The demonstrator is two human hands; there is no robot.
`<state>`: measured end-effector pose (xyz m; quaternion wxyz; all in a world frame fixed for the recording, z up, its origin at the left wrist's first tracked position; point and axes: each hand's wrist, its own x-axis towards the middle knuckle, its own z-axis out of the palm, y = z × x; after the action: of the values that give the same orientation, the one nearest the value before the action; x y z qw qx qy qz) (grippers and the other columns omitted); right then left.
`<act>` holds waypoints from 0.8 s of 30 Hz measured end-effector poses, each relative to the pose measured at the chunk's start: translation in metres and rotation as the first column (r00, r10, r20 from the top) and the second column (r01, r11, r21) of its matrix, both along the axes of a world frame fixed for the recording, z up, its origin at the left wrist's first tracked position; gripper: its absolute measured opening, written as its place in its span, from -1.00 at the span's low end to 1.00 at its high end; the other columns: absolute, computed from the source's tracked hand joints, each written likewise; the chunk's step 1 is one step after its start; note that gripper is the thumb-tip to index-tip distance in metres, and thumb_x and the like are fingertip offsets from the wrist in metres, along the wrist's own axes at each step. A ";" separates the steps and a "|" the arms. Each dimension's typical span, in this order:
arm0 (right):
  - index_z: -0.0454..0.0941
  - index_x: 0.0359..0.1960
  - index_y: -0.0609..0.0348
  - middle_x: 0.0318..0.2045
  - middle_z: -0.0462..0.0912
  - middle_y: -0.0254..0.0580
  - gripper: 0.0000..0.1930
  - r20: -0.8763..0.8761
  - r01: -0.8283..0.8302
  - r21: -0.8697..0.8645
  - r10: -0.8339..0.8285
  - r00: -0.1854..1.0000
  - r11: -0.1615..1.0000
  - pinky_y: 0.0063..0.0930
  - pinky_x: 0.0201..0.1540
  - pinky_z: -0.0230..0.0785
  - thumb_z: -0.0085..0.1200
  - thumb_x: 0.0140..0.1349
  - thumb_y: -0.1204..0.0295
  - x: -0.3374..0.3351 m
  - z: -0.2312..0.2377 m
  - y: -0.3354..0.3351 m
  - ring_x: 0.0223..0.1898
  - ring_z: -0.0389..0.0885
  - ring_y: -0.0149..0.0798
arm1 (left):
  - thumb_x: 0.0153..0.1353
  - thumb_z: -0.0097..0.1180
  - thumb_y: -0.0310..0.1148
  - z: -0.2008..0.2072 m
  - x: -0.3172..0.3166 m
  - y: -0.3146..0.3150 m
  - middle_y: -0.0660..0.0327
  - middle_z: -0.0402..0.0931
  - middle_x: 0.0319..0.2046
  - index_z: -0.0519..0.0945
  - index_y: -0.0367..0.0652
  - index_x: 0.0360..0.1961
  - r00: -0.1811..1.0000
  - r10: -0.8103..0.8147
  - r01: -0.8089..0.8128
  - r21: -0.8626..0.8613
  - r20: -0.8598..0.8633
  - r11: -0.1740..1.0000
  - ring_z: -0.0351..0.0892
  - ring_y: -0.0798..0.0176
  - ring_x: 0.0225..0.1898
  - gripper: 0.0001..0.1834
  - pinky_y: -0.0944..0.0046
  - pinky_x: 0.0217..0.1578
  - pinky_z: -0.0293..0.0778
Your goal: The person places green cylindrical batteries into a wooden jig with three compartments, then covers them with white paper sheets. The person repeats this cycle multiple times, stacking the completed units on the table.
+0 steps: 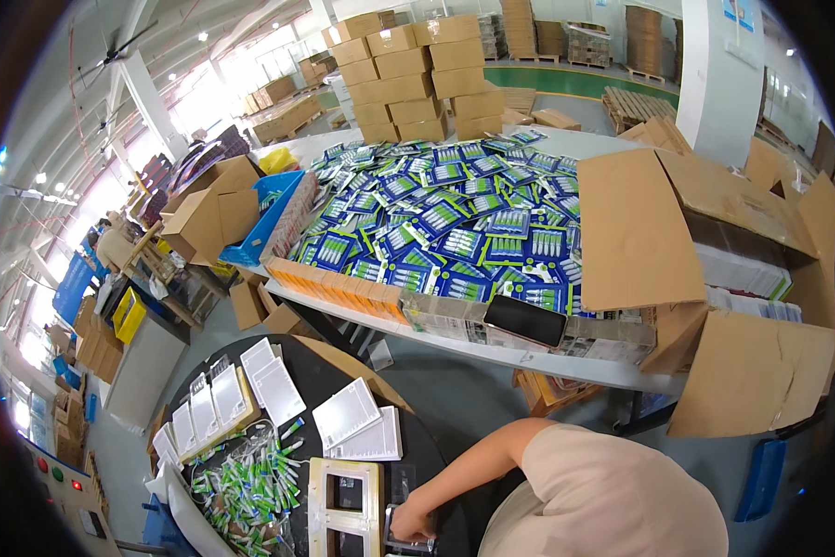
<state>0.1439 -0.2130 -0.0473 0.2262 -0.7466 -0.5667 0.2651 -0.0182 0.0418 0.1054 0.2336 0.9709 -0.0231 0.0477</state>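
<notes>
Cream two-window frame [318, 501] just left of the right hand [413, 524]

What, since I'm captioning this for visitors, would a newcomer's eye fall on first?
Probably the big heap of blue-and-green packs in the upper middle, with a large open carton at its right and stacked brown boxes behind it. Next, perhaps, the jumble of loose green-and-white pieces at lower left, on a black table, and the pale frame with two openings beside the right hand.

Cream frame [345, 520], green-and-white tubes [255, 487]
</notes>
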 end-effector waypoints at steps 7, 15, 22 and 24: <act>0.65 -0.51 0.23 -0.42 0.61 0.01 -0.84 0.477 -0.015 0.246 -0.107 0.872 0.969 -0.11 -0.23 0.54 0.21 0.05 0.37 -0.040 -0.001 -0.022 -0.25 0.65 0.07 | 0.43 0.02 -0.18 -0.076 0.050 0.039 -0.12 0.59 0.01 0.64 -0.28 -0.14 0.956 -0.252 0.186 0.349 0.153 0.918 0.41 -0.28 0.26 -0.66 -0.42 0.30 0.30; 0.55 -0.26 0.24 -0.17 0.66 -0.04 -0.85 0.395 0.259 0.533 -0.507 0.766 0.806 -0.27 -0.14 0.60 0.05 0.21 0.43 -0.072 0.032 -0.041 -0.17 0.70 -0.06 | 0.26 -0.02 -0.52 -0.094 0.046 0.035 -0.19 0.50 0.14 0.54 -0.31 -0.12 0.992 -0.036 -0.010 0.368 0.119 0.930 0.47 -0.24 0.21 -0.80 -0.10 0.26 0.36; 0.58 -0.13 0.35 0.00 0.67 0.05 -0.73 0.644 0.042 0.371 -0.290 0.708 0.928 -0.30 0.16 0.53 0.08 0.19 0.43 -0.083 0.039 -0.050 0.12 0.63 -0.04 | 0.29 0.05 -0.41 -0.091 0.049 0.031 -0.07 0.51 0.17 0.54 -0.14 -0.09 0.997 0.046 -0.076 0.523 0.069 0.849 0.47 -0.12 0.26 -0.82 -0.20 0.34 0.26; 0.59 -0.11 0.36 0.02 0.66 0.06 -0.72 0.641 0.066 0.331 -0.276 0.716 0.941 -0.27 0.19 0.51 0.09 0.19 0.44 -0.087 0.035 -0.053 0.14 0.62 -0.02 | 0.26 0.10 -0.39 -0.096 0.051 0.040 -0.06 0.50 0.19 0.55 -0.12 -0.09 0.997 0.018 -0.057 0.571 0.073 0.819 0.48 -0.10 0.25 -0.79 -0.22 0.34 0.25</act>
<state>0.0569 -0.2656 -0.0126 0.1323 -0.8005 -0.5694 -0.1323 0.0325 0.0816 0.0095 -0.0704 0.9945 -0.0246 0.0742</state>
